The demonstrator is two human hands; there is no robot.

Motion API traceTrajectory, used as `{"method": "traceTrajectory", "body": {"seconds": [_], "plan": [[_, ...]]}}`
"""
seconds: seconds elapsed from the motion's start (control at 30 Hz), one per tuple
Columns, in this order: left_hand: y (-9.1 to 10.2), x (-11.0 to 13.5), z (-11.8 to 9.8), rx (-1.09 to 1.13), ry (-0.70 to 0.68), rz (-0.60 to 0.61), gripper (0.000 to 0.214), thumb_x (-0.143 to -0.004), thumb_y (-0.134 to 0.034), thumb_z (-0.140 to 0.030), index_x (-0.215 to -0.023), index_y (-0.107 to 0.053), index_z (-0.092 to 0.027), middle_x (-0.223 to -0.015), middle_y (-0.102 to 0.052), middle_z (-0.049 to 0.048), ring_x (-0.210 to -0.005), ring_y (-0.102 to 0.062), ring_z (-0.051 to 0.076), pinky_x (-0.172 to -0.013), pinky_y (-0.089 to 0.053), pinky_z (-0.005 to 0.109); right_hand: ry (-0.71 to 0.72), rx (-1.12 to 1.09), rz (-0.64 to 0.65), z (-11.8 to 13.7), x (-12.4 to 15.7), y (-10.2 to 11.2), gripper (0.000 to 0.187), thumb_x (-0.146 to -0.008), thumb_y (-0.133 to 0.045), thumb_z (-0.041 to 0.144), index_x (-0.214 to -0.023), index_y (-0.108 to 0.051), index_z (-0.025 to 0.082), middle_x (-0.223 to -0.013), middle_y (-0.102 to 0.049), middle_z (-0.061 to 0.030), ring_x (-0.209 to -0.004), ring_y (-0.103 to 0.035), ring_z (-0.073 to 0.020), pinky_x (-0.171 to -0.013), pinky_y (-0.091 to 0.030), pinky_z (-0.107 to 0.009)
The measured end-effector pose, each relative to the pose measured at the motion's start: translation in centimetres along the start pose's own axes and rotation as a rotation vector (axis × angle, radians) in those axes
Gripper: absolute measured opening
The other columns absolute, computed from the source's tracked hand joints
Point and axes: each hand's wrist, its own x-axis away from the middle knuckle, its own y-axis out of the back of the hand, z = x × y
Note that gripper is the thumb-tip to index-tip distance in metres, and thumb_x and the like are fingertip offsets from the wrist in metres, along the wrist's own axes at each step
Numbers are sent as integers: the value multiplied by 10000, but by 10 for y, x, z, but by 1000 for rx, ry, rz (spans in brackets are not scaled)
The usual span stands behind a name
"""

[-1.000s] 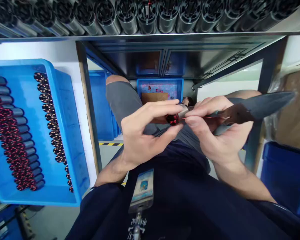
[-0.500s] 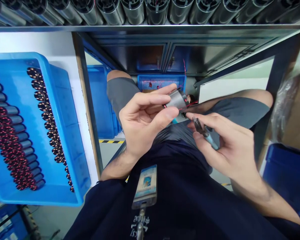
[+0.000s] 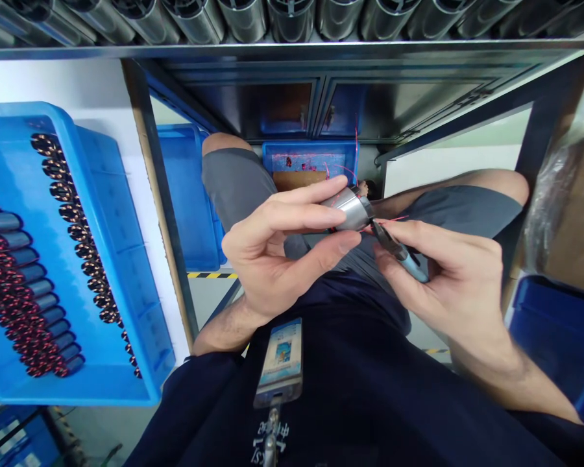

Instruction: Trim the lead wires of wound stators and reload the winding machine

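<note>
My left hand (image 3: 272, 253) is shut around a short silver metal cylinder (image 3: 353, 209), a motor housing or coil shell, held between fingers and thumb. Thin red wires (image 3: 392, 220) stick out from its right end. My right hand (image 3: 442, 279) holds small blue-handled pliers (image 3: 399, 253), with the dark tips at that end of the cylinder among the wires. What the tips grip, if anything, is too small to tell. The cylinder's far end is hidden from this angle.
A blue tray (image 3: 73, 259) at left holds rows of metal cylinders with red-copper windings. Above, a metal shelf (image 3: 292, 48) carries a row of silver cylinders. A small blue tray (image 3: 311, 159) with red scraps sits beyond my knees. A blue bin (image 3: 559, 337) stands at lower right.
The cylinder has turned, its wound end no longer facing me and its silver side now showing. The pliers, held away from it half a second ago, have returned to its right end.
</note>
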Motion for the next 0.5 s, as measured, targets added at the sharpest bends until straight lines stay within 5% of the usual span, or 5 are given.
{"method": "traceTrajectory", "body": {"seconds": [0.07, 0.2, 0.33, 0.43, 0.5], "plan": [[0, 0, 3, 25, -16, 11, 197, -1224, -897, -570, -1277, -844, -389, -1461, -935, -103, -1348, -938, 256, -1251, -799, 591, -29, -30, -5, -2, -2, -1, 587, -999, -912, 61, -1499, -955, 365, -1304, -990, 28, -993, -943, -199, -891, -762, -303], [-2, 0, 14, 60, -98, 39, 201, -1158, -974, -427, -1311, -847, -395, -1442, -945, -82, -1230, -960, 246, -1085, -857, 512, -190, -236, -64, -6, -9, -10, 478, -1034, -1013, 232, -1487, -961, 371, -925, -894, 60, -634, -708, -107, -619, -623, -231], [-2, 4, 17, 78, -218, 197, 449, -1063, -1043, -350, -1455, -837, -427, -1485, -935, -41, -1249, -965, 279, -1026, -884, 459, -196, -470, -63, -11, -12, -21, 496, -994, -1081, 329, -1473, -952, 367, -1004, -905, 33, -658, -710, -130, -620, -653, -247], [3, 5, 10, 206, 19, 211, 861, -932, -1161, -292, -1689, -768, -405, -1786, -780, 46, -1349, -947, 322, -1065, -885, 420, -127, -467, -61, -17, -11, -22, 506, -971, -1098, 359, -1456, -955, 381, -1091, -912, 0, -733, -765, -167, -644, -673, -285], [6, 5, 6, 296, 180, 285, 881, -895, -1196, -278, -1677, -797, -352, -1687, -838, 78, -1223, -978, 302, -1052, -879, 380, -110, -407, -76, -20, -8, -20, 539, -946, -1120, 405, -1461, -961, 399, -1146, -904, -27, -846, -809, -215, -719, -712, -345]]}}
